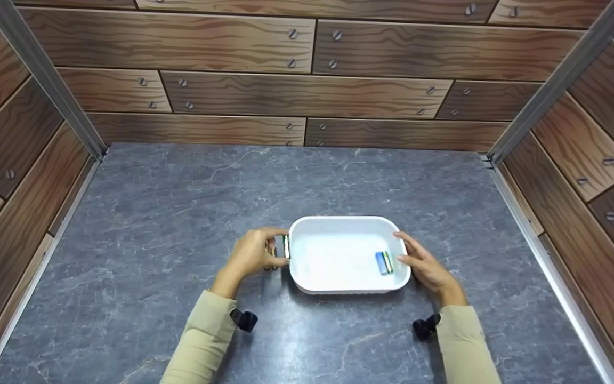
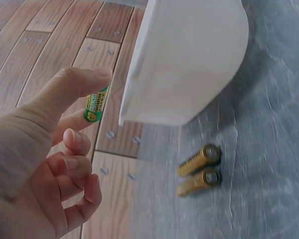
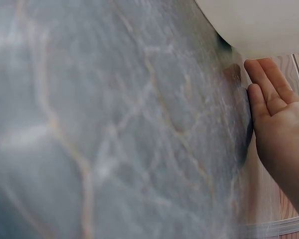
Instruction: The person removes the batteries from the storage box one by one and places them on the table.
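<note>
Left hand point(image 1: 253, 252), in the head view, pinches a green battery point(image 1: 286, 246) by its ends, just outside the left wall of a white tray point(image 1: 333, 256). Right hand point(image 1: 428, 266) lies at the opposite rim, thumb and forefinger nearly straight against it. Inside, near that rim, a blue cell point(image 1: 381, 263) and a green cell point(image 1: 388, 262) lie side by side. The tray looks smooth, stiff and light; its rim should give the best hold.

Left wrist view: the held cylinder is slim, its printed sleeve glossy, likely slippery but hard, so an end-to-end pinch should suit it. Two gold batteries point(image 2: 199, 172) lie on the veined grey tabletop point(image 2: 259, 189) and would probably roll.

Right wrist view: three fingers point(image 3: 275, 82) extend loosely beneath the tray's rounded wall.
</note>
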Demonstrator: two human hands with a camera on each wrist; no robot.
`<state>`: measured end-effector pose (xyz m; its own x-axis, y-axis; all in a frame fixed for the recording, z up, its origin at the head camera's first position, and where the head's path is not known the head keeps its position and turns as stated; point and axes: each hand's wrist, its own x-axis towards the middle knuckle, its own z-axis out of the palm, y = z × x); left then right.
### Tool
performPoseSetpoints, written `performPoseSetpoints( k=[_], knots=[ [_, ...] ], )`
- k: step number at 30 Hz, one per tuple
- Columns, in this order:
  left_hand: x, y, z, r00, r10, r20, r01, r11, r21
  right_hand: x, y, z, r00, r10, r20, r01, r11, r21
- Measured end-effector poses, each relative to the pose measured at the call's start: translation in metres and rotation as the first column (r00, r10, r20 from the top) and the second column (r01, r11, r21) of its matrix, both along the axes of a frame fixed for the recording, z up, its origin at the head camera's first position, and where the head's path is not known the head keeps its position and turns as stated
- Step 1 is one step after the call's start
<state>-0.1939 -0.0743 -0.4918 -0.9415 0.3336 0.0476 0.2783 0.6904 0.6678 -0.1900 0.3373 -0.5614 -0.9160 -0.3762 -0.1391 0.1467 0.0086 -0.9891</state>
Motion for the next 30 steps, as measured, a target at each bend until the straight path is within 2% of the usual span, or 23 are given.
performPoseSetpoints(
  k=[10,18,30],
  knots=[
    [0.002,-0.013,-0.01,1.0,0.024,0.012,-0.024,1.0,-0.009,0.0,0.001,-0.001,1.0,0.005,-0.011,-0.005,1.0,-0.014],
    [0.002,-0.023,-0.021,0.998,0.031,0.055,-0.03,0.999,-0.03,0.0,0.001,-0.002,1.0,0.007,-0.016,-0.007,1.0,-0.029],
    [0.002,-0.034,-0.033,0.996,0.052,0.078,-0.049,0.998,-0.041,0.0,0.001,-0.002,0.999,0.014,-0.043,-0.014,1.0,-0.008]
  ],
)
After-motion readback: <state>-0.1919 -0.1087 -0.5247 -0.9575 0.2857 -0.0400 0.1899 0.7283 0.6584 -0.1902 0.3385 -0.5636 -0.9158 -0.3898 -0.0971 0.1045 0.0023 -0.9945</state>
